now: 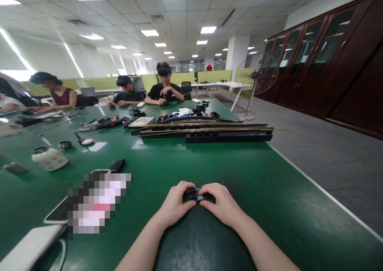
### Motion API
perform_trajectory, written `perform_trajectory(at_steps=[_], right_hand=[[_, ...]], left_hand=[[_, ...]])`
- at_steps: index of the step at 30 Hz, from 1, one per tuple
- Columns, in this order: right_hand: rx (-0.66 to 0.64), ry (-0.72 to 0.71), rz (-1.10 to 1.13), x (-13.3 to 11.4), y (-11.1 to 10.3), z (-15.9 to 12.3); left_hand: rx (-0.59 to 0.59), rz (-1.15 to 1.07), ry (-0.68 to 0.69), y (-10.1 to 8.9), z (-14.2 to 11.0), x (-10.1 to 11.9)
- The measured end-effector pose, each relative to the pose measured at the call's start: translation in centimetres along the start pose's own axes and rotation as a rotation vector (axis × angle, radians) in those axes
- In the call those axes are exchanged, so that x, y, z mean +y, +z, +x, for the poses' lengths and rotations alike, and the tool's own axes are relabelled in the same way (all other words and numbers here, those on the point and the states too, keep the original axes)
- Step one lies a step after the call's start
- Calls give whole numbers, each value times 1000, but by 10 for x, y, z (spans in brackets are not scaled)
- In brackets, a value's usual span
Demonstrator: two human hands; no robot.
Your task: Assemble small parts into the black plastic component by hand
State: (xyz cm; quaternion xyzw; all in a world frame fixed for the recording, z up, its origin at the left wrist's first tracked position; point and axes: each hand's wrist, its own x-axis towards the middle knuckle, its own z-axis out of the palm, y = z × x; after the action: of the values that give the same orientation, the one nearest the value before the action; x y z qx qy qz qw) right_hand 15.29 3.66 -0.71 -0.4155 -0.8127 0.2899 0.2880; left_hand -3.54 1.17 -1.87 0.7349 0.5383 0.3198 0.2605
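Between my two hands is a small black part with a few grey, shiny patches; its exact kind is too small to make out. My left hand pinches its left side with thumb and forefinger. On the other side, my right hand grips it the same way, the fingertips of both hands nearly meeting. The part is held just above or on the green table, close in front of me. Fingers partly cover it.
Long black rails with thin rods lie across the table ahead. To the left are a tablet-like device, a black wallet-like item, a white jar and a white box with a cable. Several people sit beyond; a fan stands right.
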Motion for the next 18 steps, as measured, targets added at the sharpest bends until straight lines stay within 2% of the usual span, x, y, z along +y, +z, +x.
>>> perform_trajectory(at_steps=[6,12,18], right_hand=[[30,27,115,2,0,1],[71,132,286,4,-3,3],[114,176,451,10,-3,7]], left_hand=[[4,-1,-20,-1,0,2],[3,-8,-23,-3,-1,5],[13,0,-25,-2,-1,5]])
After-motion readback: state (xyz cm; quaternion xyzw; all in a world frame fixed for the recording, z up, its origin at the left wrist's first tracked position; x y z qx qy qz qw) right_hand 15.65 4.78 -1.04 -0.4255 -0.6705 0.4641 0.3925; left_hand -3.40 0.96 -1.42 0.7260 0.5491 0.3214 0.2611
